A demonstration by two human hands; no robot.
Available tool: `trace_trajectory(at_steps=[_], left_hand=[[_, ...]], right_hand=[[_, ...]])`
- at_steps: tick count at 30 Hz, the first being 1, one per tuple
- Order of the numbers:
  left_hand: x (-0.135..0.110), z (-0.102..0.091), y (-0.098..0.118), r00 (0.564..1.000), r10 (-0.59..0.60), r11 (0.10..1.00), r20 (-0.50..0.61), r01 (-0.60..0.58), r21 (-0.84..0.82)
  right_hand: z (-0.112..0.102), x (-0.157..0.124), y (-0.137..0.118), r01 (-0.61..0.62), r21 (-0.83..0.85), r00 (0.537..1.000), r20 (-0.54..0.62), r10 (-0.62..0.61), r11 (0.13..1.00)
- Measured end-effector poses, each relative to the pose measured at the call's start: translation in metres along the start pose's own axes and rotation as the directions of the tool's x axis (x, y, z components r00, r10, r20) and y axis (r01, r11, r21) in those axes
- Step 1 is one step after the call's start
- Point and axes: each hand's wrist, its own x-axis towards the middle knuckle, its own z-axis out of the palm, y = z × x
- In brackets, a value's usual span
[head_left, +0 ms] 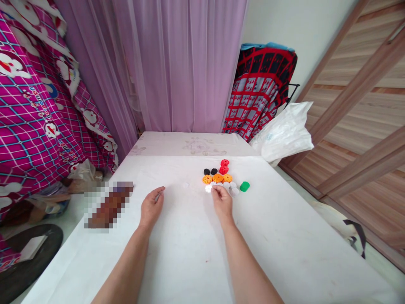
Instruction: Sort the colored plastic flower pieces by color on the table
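My right hand (223, 203) is over the white flower-shaped plastic discs, its thumb and fingers pinched at the edge of a white disc (208, 188). More white discs (234, 188) lie beside and behind the fingers, partly covered by them. Just behind them is a row of orange discs (217, 178). Two black discs (206, 172) and some overlapping red discs (224, 169) sit farther back. Green discs (244, 186) lie to the right, apart from the others. My left hand (152, 207) rests on its side, loosely curved, thumb and fingers slightly apart, with nothing visible in it.
A pale, see-through disc (186, 185) lies alone between my hands. The white-covered table (190, 261) carries a pixelated brown object (109, 207) at left. A white plastic bag (284, 133) stands by the far right corner. Purple curtains (190, 67) hang behind.
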Motion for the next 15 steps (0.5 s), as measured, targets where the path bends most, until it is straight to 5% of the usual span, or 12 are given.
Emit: trace_trajectory(at_steps=[3,6,15], left_hand=[[0.0,-0.001,0.0,1.0,0.002,1.0,-0.001,-0.002,0.005],[0.0,-0.001,0.0,1.0,-0.006,1.0,-0.004,0.006,0.006],[0.0,-0.001,0.0,1.0,-0.002,1.0,-0.007,0.002,0.0]], right_hand=[[-0.028,0.018,0.0,-0.217,0.147,0.966,-0.109,0.234,0.965],[-0.04,0.025,0.002,-0.345,0.175,0.928,-0.083,0.363,0.922],[-0.034,0.023,0.015,-0.287,0.001,0.957,-0.033,0.287,0.958]])
